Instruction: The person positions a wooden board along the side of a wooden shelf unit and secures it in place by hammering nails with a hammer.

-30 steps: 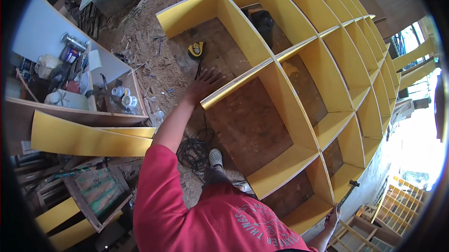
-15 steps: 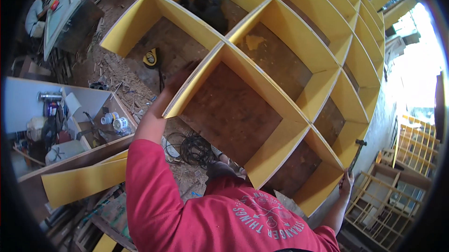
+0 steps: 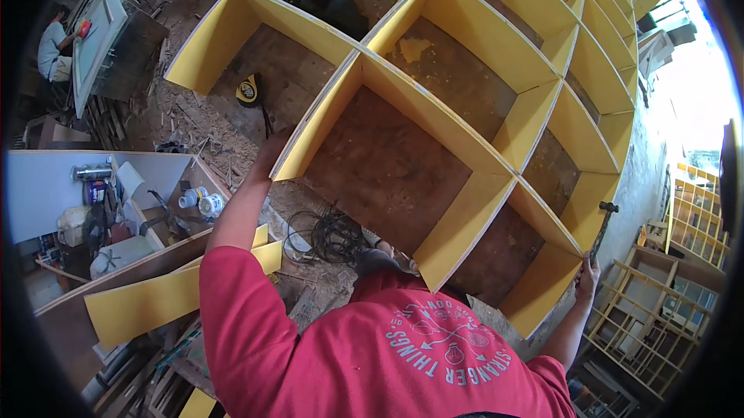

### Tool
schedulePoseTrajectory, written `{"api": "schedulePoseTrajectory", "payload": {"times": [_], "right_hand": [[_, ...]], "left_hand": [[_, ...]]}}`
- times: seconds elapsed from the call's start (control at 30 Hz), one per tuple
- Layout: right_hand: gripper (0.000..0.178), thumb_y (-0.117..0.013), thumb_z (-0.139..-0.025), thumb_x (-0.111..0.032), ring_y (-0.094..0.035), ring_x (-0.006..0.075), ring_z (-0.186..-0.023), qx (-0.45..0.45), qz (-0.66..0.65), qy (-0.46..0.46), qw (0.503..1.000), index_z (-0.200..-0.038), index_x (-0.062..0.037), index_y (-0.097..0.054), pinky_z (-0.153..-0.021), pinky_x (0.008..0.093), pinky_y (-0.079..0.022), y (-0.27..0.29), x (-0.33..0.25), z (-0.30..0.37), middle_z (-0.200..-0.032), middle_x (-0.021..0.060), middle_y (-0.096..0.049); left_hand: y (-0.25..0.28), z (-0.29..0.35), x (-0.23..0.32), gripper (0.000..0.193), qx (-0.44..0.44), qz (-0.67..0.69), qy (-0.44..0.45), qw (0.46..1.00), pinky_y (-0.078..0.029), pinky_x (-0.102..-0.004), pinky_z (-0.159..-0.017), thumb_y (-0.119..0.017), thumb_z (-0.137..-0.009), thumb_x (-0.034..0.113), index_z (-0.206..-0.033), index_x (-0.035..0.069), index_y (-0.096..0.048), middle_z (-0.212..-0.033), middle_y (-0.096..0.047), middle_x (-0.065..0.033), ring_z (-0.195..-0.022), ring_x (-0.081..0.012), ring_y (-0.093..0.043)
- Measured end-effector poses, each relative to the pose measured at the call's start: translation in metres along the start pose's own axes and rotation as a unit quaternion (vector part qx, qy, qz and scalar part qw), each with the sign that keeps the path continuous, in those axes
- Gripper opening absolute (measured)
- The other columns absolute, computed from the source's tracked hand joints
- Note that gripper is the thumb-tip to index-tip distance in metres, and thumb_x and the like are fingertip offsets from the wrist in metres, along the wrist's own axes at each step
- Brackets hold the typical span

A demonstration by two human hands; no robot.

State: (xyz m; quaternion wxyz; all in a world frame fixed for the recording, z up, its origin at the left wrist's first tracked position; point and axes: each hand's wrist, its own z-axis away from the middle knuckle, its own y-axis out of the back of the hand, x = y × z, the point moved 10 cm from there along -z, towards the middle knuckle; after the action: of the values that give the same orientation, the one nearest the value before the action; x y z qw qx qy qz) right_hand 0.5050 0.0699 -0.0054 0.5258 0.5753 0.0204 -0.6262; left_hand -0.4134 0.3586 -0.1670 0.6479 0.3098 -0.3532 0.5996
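At the far left of my view another person [image 3: 53, 50] in a pale shirt sits beside a pale framed panel [image 3: 97, 42], and below that an open cabinet [image 3: 116, 209] holds a jumble of cans, tools and a white bag that I cannot sort out in detail. A loose yellow board [image 3: 155, 298] lies at the cabinet's front edge, just left of my red sleeve. My left hand [image 3: 273, 153] reaches up along the outstretched arm and presses against the near left corner of the yellow shelf grid [image 3: 434, 119], at the end of one divider; the fingers are tucked behind the board edge, so I cannot tell how far they curl. Just beyond that hand, on the dusty floor inside the leftmost cell, sits a yellow and black tape measure [image 3: 248, 91]. The grid itself is a big lattice of yellow-faced boards with raw ply edges, crossing into square cells with brown backing boards showing through them; it fills the centre and runs off toward the top right, where glare washes out its far end. A tangle of black cable [image 3: 329, 236] lies on the floor under its near edge. At the right, my right hand [image 3: 587, 277] is closed around the handle of a hammer [image 3: 601, 228], head up, right against the grid's lower right corner. Beyond it, pale wooden frames [image 3: 666, 317] blur into brightness.
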Motion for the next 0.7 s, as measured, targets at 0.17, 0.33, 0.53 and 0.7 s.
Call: {"api": "schedulePoseTrajectory", "payload": {"times": [0.17, 0.33, 0.53, 0.7], "right_hand": [[0.034, -0.071, -0.101, -0.049, -0.04, 0.0017, -0.042, 0.012, 0.024, 0.008, 1.0, -0.102, -0.0156, -0.063, -0.036, 0.0212, -0.028, 0.0, -0.008, 0.005, -0.06, -0.0107, -0.044], [0.036, -0.072, -0.1, -0.052, -0.039, 0.002, -0.041, 0.005, -0.004, 0.012, 1.0, -0.103, -0.0169, -0.063, -0.036, 0.022, -0.028, 0.004, 0.001, 0.004, -0.06, -0.0107, -0.042], [0.035, -0.072, -0.101, -0.05, -0.039, 0.0021, -0.041, 0.007, -0.01, 0.034, 0.999, -0.1, -0.0162, -0.062, -0.036, 0.022, -0.029, -0.004, -0.014, 0.004, -0.06, -0.0097, -0.043], [0.032, -0.071, -0.103, -0.042, -0.043, 0.0026, -0.044, 0.002, -0.005, 0.037, 0.999, -0.099, -0.0112, -0.063, -0.037, 0.0227, -0.03, 0.0, -0.009, 0.004, -0.062, -0.0081, -0.05]], "left_hand": [[-0.004, -0.005, -0.007, 0.04, 0.019, 0.111, 0.045, 0.993, -0.059, -0.0305, -0.084, -0.058, -0.107, 0.027, -0.134, 0.0, -0.069, -0.117, -0.076, -0.0107, -0.097, -0.0153, -0.074], [-0.018, -0.017, -0.003, 0.042, -0.009, 0.182, 0.012, 0.983, -0.062, -0.0346, -0.084, -0.059, -0.107, 0.029, -0.136, -0.001, -0.067, -0.117, -0.076, -0.0124, -0.096, -0.0203, -0.076], [0.027, -0.051, -0.007, 0.03, 0.079, -0.053, -0.166, 0.982, -0.059, -0.0303, -0.078, -0.059, -0.104, 0.019, -0.122, 0.001, -0.074, -0.105, -0.078, -0.0099, -0.089, -0.0142, -0.074], [0.068, -0.011, 0.035, 0.022, 0.234, -0.113, -0.23, 0.938, -0.058, -0.0278, -0.074, -0.073, -0.098, 0.009, -0.117, -0.002, -0.073, -0.099, -0.076, -0.0068, -0.086, -0.0122, -0.07]]}}
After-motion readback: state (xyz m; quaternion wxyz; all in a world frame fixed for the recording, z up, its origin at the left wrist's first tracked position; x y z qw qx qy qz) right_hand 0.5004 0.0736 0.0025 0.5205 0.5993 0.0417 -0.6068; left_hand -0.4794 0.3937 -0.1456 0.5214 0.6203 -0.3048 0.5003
